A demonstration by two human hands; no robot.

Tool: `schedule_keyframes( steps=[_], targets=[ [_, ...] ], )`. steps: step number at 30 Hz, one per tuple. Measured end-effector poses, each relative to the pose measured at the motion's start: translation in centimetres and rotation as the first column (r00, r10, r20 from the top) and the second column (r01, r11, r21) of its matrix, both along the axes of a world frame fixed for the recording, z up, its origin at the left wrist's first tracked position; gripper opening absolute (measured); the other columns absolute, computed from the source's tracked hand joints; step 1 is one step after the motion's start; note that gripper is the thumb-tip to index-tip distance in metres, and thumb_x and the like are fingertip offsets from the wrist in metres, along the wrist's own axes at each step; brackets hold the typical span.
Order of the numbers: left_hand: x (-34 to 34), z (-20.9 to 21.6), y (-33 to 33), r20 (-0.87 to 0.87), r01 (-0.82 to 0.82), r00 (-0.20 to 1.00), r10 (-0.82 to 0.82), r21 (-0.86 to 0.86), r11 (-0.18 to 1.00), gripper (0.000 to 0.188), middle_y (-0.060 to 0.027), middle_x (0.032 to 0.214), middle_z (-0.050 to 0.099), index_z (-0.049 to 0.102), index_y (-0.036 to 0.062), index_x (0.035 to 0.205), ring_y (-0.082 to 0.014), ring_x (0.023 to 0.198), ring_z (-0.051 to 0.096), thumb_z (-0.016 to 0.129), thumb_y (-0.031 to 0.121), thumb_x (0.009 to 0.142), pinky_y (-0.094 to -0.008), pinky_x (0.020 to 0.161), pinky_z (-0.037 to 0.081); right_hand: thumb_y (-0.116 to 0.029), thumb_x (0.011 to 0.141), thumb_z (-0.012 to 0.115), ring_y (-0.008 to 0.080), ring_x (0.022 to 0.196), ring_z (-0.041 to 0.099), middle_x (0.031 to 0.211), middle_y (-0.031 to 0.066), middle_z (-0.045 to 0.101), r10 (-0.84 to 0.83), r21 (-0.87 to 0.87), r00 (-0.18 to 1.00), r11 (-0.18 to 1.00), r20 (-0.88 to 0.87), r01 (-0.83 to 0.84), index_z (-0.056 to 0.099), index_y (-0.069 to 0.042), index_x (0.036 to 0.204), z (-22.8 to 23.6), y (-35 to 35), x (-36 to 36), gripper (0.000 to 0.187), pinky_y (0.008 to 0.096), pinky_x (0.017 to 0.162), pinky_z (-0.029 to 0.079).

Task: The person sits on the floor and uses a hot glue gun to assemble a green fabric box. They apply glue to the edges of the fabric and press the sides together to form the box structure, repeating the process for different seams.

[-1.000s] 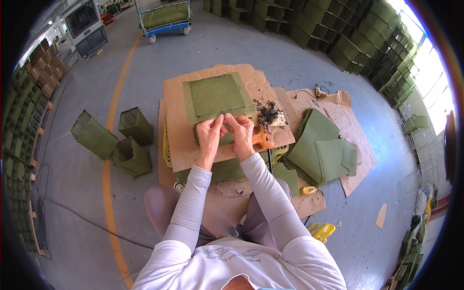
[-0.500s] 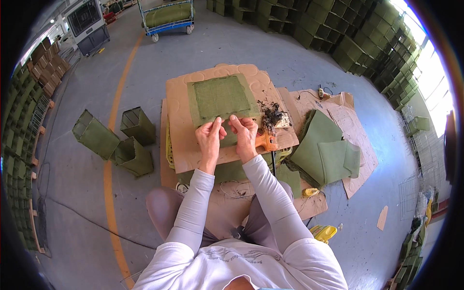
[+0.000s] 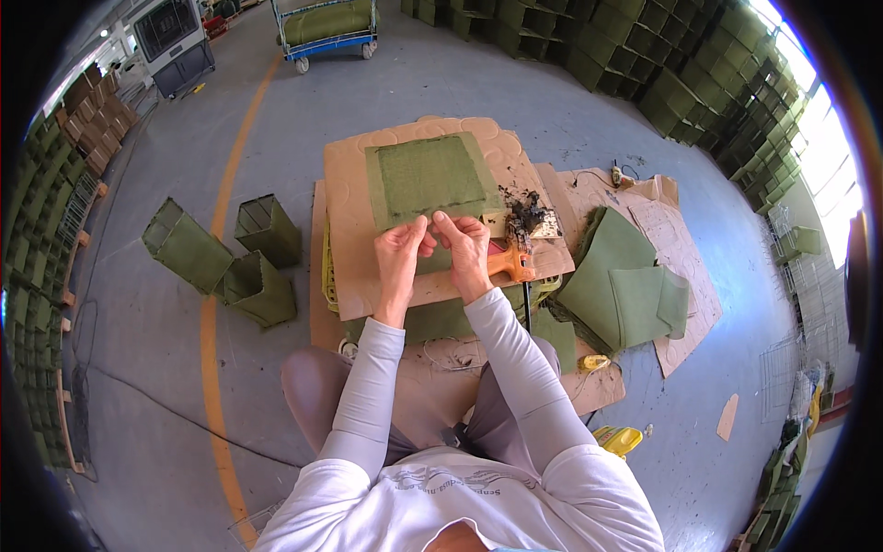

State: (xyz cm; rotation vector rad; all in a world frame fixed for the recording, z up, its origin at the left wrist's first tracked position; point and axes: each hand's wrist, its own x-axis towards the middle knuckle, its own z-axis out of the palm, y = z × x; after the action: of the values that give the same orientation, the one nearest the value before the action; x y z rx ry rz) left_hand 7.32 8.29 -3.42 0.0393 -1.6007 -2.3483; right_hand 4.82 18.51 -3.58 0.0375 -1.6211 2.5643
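Note:
A square green felt-like sheet (image 3: 432, 175) with darker lines along its borders lies on a cardboard-topped work surface (image 3: 359, 276). At its near edge, my left hand (image 3: 399, 265) is closed in a pinch, thumb against fingers. Close beside it, my right hand (image 3: 467, 253) pinches the same edge, thumb up. The fingertips hide exactly how much of the edge they grip. Under and between my wrists, another bit of green material shows. Just right of my right hand lies an orange glue gun (image 3: 511, 263), its front end by a dark, stringy clump (image 3: 529, 219).
Green open-topped square containers (image 3: 262, 290) stand on the floor at left. Stacked green sheets (image 3: 612, 285) lie on cardboard at right. A blue cart (image 3: 326, 41) carries a green roll beyond the table. Green boxes line the far right, and a cable crosses the floor at left.
The whole view has shifted slightly, so the surroundings sit a little farther right. My hands stay together at the sheet's near edge, with only small finger movement.

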Motion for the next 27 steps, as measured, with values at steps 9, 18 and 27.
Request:
schedule_keyframes(
  steps=[9,18,27],
  targets=[
    [0.0,-0.5,-0.4,0.004,-0.086,0.996,0.086,-0.008,0.996,0.024,-0.0021,0.057,0.058,0.068,-0.0023,0.084,-0.0067,0.049,0.049,0.062,0.02,0.089,-0.0199,0.047,0.037,-0.013,0.08,0.073,0.0071,0.053,0.048,0.064,0.0045,0.062,-0.05,0.028,0.999,0.998,-0.019,0.05,0.065,0.002,0.07,0.1,-0.3,0.3,0.019,0.0215,0.049,0.036],
    [0.0,-0.1,-0.2,-0.01,-0.122,0.992,0.122,-0.01,0.992,0.026,-0.0024,0.054,0.057,0.067,-0.0036,0.079,-0.006,0.046,0.048,0.061,0.018,0.09,-0.0202,0.044,0.037,-0.014,0.081,0.072,0.0073,0.054,0.049,0.066,0.004,0.063,-0.015,0.064,1.0,0.998,0.019,0.014,0.067,0.002,0.074,0.4,-0.3,0.5,0.018,0.0215,0.051,0.037],
    [0.7,0.3,-1.8,0.003,-0.039,0.999,0.039,-0.066,0.997,0.028,-0.0019,0.063,0.06,0.067,-0.0016,0.086,-0.0062,0.052,0.051,0.061,0.025,0.092,-0.0207,0.048,0.041,-0.013,0.082,0.071,0.0061,0.054,0.049,0.066,0.0042,0.064,0.009,-0.01,1.0,1.0,-0.026,-0.01,0.068,0.002,0.076,-0.1,-1.7,0.5,0.016,0.0209,0.05,0.037]
  ],
)
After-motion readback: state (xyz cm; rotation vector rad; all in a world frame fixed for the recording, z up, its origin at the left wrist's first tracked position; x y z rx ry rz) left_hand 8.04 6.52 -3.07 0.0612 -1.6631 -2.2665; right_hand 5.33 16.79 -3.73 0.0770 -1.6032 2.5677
